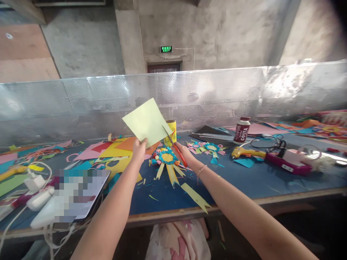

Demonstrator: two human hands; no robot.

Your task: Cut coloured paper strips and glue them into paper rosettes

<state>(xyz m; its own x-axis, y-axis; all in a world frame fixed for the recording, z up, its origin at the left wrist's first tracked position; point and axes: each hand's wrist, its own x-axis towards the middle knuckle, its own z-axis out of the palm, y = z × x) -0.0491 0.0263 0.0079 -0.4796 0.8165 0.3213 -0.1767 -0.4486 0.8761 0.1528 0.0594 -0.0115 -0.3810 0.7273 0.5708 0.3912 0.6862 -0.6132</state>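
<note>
My left hand [139, 150] is closed on the lower edge of a pale green paper sheet [146, 122], holding it up tilted above the table. My right hand [184, 153] grips red-handled scissors [173, 144], whose blades point up at the sheet's right edge. Below the hands lies a paper rosette [167, 158] in blue, yellow and red with yellow ribbon tails. A yellow tape roll [171, 131] stands just behind the scissors.
Coloured paper sheets and scraps [114, 151] cover the blue table [244, 184]. A tablet [78, 195] and white chargers lie at the left. A Costa bottle [241, 130], a yellow glue gun [244, 152] and a pink device [287, 162] sit at the right. A perforated metal screen [217, 97] backs the table.
</note>
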